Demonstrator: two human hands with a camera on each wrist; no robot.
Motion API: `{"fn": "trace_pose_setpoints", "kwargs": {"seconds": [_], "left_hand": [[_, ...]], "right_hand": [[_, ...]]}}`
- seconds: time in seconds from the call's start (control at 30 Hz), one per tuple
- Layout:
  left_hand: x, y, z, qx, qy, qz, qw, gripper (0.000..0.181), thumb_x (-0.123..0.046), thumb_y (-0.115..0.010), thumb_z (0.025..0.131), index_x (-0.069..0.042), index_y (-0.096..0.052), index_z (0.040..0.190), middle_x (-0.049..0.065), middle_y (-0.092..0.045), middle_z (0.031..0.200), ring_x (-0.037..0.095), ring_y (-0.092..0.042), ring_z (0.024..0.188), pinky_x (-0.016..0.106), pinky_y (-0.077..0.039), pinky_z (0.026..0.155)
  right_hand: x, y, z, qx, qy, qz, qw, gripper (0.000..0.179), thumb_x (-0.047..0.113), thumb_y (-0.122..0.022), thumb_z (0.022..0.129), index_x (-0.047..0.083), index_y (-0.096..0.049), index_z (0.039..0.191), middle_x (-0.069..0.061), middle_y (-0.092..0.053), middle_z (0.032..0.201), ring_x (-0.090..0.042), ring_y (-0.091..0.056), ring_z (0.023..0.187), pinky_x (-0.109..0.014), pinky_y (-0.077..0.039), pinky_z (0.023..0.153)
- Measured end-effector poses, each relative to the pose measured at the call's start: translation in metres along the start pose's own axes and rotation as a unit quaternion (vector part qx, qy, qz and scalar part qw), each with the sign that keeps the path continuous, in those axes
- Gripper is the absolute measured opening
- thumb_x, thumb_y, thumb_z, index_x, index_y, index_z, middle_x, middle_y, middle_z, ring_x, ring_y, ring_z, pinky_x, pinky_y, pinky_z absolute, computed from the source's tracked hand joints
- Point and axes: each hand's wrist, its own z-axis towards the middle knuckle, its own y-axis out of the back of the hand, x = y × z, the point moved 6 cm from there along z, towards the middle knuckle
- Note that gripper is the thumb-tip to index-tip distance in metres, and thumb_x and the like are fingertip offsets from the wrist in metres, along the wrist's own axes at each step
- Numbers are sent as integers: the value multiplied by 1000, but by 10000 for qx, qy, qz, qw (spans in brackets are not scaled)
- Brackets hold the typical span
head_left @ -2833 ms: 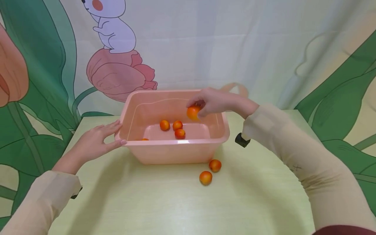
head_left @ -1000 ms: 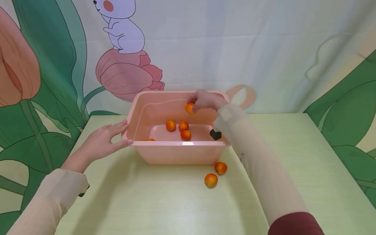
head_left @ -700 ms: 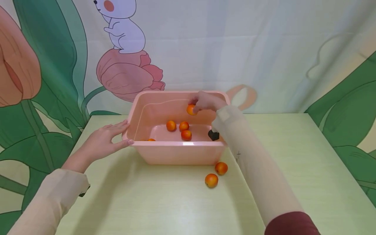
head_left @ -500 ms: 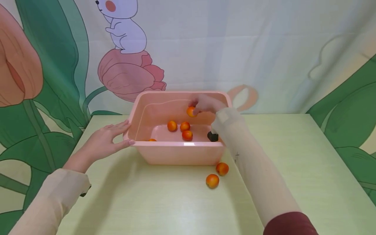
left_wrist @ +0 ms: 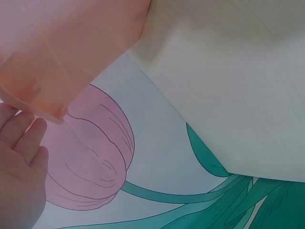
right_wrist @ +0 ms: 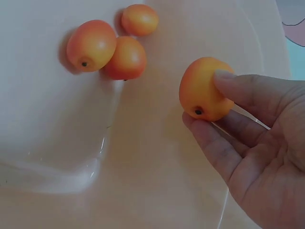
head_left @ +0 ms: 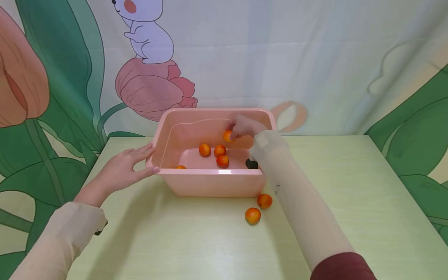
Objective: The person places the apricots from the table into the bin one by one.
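Observation:
A pink plastic tub (head_left: 213, 183) stands on the table, with several small orange-red fruits lying in it, among them one fruit (head_left: 204, 150) left of two others. My left hand (head_left: 120, 169) rests on the tub's left rim, fingers extended along the side and thumb at the front corner. Inside the tub, toward its back right, my right hand (head_left: 245, 126) holds an orange-red fruit (right_wrist: 205, 89) between thumb and fingertips. The right wrist view shows its dark end spot. The held fruit is above the tub floor, apart from the other fruits.
Two more orange-red fruits, a nearer one (head_left: 252, 216) and a farther one (head_left: 264, 201), lie on the light table (head_left: 182, 241) in front of the tub's right corner. Behind the table hangs a printed curtain (head_left: 224, 58). My right forearm crosses the tub's right front rim.
Since the earliest frame, my right forearm has swung left over the tub's right side. Lately my right hand has lowered the fruit slightly deeper. My left hand stays on the rim.

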Motion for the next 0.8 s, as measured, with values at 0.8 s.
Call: {"fn": "trace_pose_setpoints", "kwargs": {"seconds": [0.8], "left_hand": [[4,3,-1,-9,26,93,10000,74,-58,-47,81,-15,-30,139,6,-29,144,48,-30,123,62,-28,96]], "right_hand": [[-9,-9,-12,-66,-1220,802,9893,39,6,-69,70,9,-56,107,-5,-51,104,-23,-46,102,-38,-41,92]]}}
